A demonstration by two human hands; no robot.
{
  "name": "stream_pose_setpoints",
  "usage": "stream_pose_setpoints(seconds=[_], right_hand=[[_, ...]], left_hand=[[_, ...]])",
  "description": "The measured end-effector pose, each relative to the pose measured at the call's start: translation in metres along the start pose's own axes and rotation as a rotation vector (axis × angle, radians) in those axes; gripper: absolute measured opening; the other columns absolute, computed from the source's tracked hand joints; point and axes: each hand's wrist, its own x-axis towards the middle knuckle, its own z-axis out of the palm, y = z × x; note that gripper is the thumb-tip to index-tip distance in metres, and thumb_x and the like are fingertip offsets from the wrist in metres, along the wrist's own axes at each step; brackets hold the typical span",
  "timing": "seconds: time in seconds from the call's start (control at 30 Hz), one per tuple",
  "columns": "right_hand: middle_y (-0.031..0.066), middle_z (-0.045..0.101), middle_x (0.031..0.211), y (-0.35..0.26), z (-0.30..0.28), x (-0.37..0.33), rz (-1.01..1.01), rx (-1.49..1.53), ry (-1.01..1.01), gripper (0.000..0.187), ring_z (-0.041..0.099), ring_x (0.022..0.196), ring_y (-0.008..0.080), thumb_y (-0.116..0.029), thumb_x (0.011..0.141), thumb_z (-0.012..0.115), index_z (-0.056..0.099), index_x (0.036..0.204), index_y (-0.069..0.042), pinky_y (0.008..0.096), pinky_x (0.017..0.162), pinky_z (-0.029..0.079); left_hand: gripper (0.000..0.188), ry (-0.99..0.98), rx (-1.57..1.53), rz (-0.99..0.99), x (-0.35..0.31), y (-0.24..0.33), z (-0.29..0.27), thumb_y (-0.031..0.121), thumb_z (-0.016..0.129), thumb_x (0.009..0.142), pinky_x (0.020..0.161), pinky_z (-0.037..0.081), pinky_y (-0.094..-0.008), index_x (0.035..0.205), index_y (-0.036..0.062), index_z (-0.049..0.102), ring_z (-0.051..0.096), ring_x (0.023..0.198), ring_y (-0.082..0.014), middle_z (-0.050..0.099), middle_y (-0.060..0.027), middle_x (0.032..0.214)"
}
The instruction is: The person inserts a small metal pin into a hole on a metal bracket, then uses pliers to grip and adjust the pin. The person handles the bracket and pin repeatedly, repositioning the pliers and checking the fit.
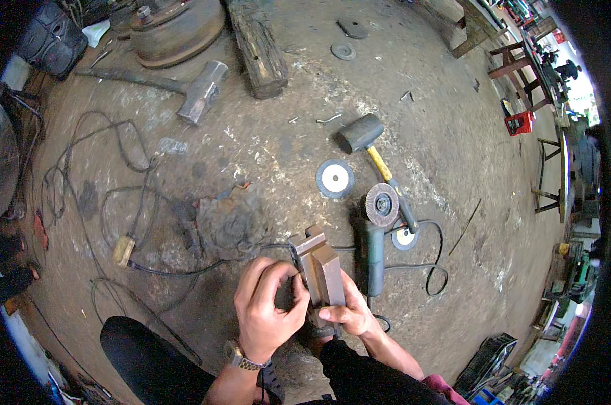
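A heavy, brownish steel block (319,266) with a lengthwise groove and stepped top is held up in front of me. My right hand (352,314) grips its right side and near end, thumb across the near face. Against its left side, my left hand (268,307) is curled, thumb and forefinger pinched together; what lies between those fingertips is hidden. Just right of the block an angle grinder (373,260) lies on the floor, its flap disc (382,204) facing up. Beyond are a black-headed mallet (361,133) with a yellow-banded handle and a grinding disc (325,181).
Another disc (404,238) lies partly under the mallet handle. A grey rag (234,219) and a cord with a socket (123,250) spread left. Farther off lie a sledgehammer (202,93), a timber beam (259,57) and a round metal drum (177,34). A black crate (488,361) stands at right.
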Motion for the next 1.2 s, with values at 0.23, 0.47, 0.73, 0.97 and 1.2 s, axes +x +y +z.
stream_pose_setpoints(seconds=[0.23,0.47,0.73,0.97,1.2], right_hand=[[0.0086,0.057,0.119,0.009,-0.012,-0.009,0.051,0.124,0.121,0.082,0.054,0.110,0.0203,-0.022,0.076,0.072,0.035,0.147,-0.001,0.0359,0.094,0.045],[0.0115,0.056,0.131,0.017,-0.037,-0.050,0.229,0.289,0.260,0.091,0.048,0.123,0.0240,-0.028,0.074,0.070,0.032,0.151,-0.001,0.0374,0.107,0.035],[0.0153,0.058,0.098,0.033,-0.054,-0.066,0.115,0.888,0.150,0.071,0.061,0.082,0.0275,-0.041,0.070,0.072,0.050,0.125,-0.001,0.0388,0.065,0.049],[0.0158,0.061,0.099,0.034,-0.062,-0.064,0.102,0.898,0.202,0.076,0.063,0.082,0.0277,-0.042,0.068,0.075,0.050,0.127,-0.001,0.0389,0.063,0.052],[0.0130,0.053,0.094,0.023,-0.058,-0.054,0.054,0.909,0.201,0.070,0.054,0.076,0.0240,-0.047,0.071,0.071,0.050,0.120,-0.001,0.0356,0.060,0.043]], left_hand=[[0.010,-0.027,-0.298,-0.125,0.064,-0.077,0.036,0.002,0.068,0.084,0.064,0.048,-0.0316,0.091,0.0016,0.061,0.059,0.065,-0.0184,0.061,-0.0073,0.078],[0.021,-0.154,0.355,0.122,0.241,-0.194,0.169,0.010,0.068,0.086,0.084,0.051,-0.0473,0.102,-0.0011,0.061,0.062,0.098,-0.0389,0.062,-0.0212,0.108],[0.023,-0.257,0.619,0.208,0.272,-0.232,0.205,0.011,0.062,0.087,0.093,0.048,-0.0504,0.106,-0.0020,0.063,0.056,0.113,-0.0442,0.058,-0.0260,0.124],[0.018,-0.224,-0.265,-0.160,0.225,-0.151,0.172,0.011,0.064,0.094,0.068,0.049,-0.0359,0.107,-0.0011,0.062,0.064,0.077,-0.0212,0.068,-0.0113,0.090],[0.015,-0.391,-0.950,-0.269,0.053,-0.016,0.097,0.000,0.072,0.087,0.078,0.054,-0.0291,0.099,-0.0013,0.063,0.064,0.088,-0.0164,0.066,-0.0121,0.098]])
